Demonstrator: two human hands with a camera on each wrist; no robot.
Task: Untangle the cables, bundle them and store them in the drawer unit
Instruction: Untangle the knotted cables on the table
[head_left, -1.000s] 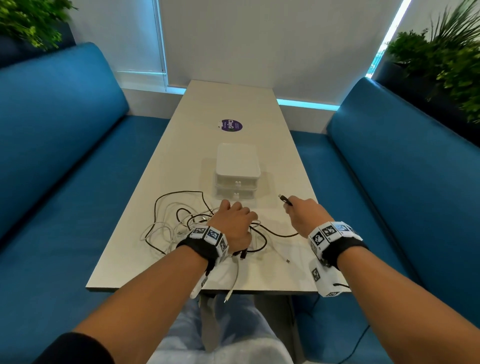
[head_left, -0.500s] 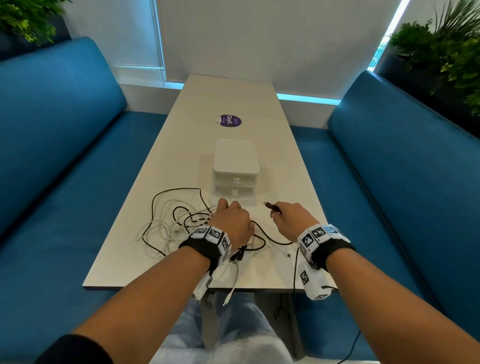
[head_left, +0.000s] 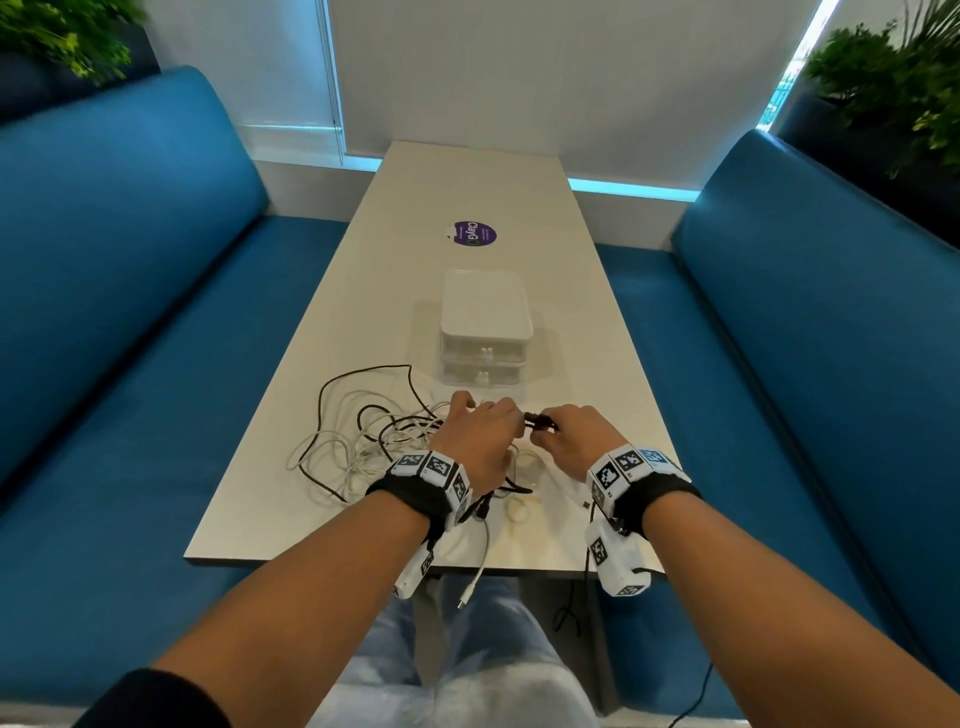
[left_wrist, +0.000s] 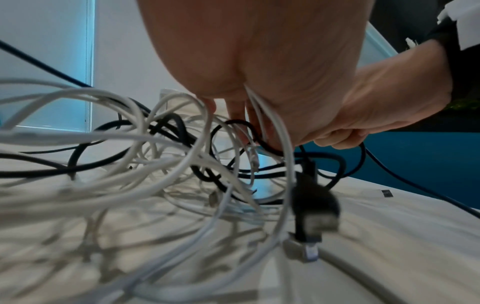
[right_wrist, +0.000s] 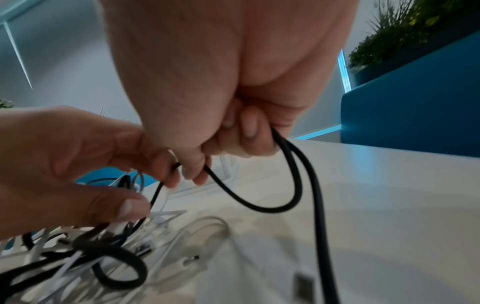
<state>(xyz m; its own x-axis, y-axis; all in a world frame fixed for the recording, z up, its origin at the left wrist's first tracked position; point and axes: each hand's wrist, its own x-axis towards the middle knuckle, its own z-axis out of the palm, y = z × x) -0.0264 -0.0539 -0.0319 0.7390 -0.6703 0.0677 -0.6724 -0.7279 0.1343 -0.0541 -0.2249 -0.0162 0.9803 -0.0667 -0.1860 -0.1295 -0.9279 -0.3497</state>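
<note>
Tangled black and white cables lie heaped on the near left part of the white desk. We grasp one black cable with both hands above the heap's right edge: our right hand curls its fingers round a loop of it, and our left hand pinches the same cable, with white strands passing under the palm. Just beyond stands the white drawer unit, both drawers closed. Blue benches flank the desk.
</note>
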